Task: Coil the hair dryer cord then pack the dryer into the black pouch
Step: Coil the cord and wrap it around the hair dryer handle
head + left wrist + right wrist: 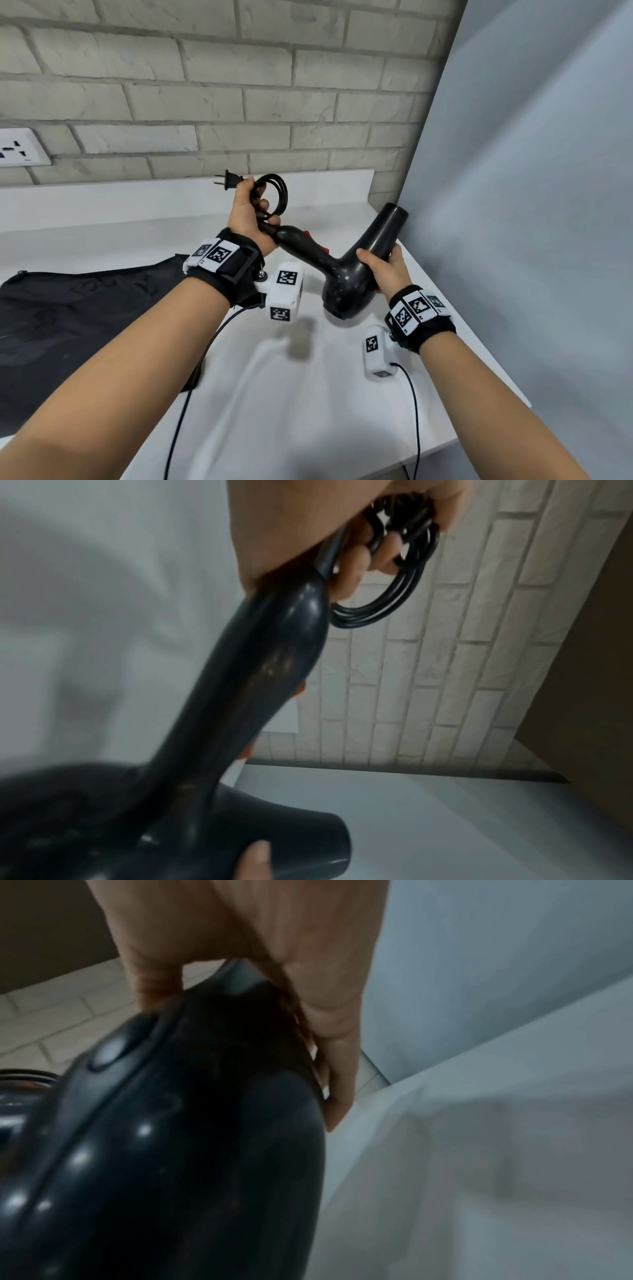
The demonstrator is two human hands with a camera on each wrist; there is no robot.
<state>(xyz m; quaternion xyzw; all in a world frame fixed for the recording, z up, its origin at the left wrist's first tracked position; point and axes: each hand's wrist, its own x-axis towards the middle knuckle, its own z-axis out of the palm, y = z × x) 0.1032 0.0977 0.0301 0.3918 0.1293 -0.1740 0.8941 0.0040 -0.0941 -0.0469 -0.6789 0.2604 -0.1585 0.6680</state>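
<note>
Head view showed the dryer [337, 270] held above the surface [308, 394], handle pointing left toward the left hand [248, 214], whose fingers gripped the coiled cord [277, 193]. The right hand [385, 270] clasped the barrel; the pouch [85, 315] lay lower left, nearer the left hand.

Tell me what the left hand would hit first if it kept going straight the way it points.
Probably the white brick wall: the left hand, gripping the coiled black cord, points toward it over the white counter. Depth is unclear.
</note>
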